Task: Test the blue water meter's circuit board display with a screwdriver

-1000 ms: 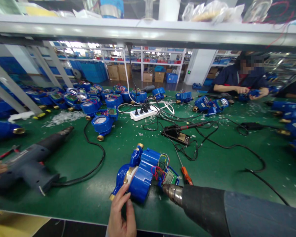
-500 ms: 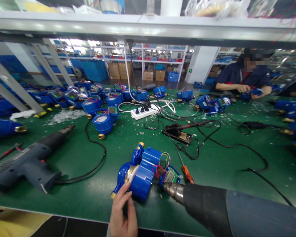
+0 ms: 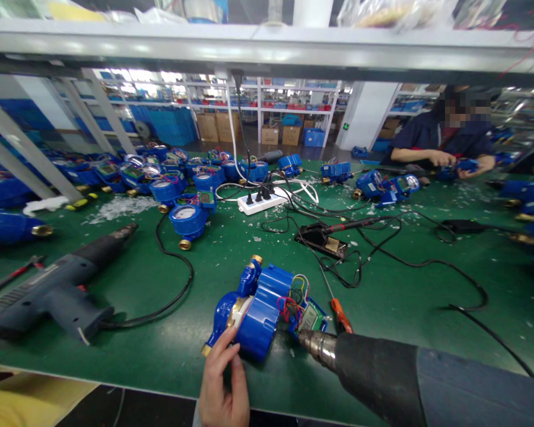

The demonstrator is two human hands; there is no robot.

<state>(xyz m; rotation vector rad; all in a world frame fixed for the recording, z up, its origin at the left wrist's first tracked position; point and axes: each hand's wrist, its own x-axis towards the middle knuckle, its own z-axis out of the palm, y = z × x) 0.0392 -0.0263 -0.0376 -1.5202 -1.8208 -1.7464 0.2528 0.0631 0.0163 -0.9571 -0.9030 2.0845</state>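
A blue water meter [image 3: 260, 317] with brass ends lies on its side on the green bench. My left hand [image 3: 226, 379] reaches up from the bottom edge, its fingers fairly straight and the thumb apart. Its fingertips touch the white ring between the brass collar and the blue housing. Coloured wires [image 3: 293, 302] run from the meter to a small circuit board with a display [image 3: 310, 319]. From the right, a heat gun [image 3: 378, 367] points its metal nozzle at the lower edge of that board. The gun's handle and my right hand lie outside the picture.
Another heat gun [image 3: 62, 290] lies at left. An orange screwdriver [image 3: 340, 314], a soldering iron [image 3: 351, 225] on its stand and a white power strip [image 3: 263, 201] with trailing cables are beyond the meter. Several meters [image 3: 189, 219] stand behind. A co-worker [image 3: 445, 136] handles another at back right.
The whole view has shifted very slightly. My left hand, the water meter and the heat gun keep about the same places relative to each other.
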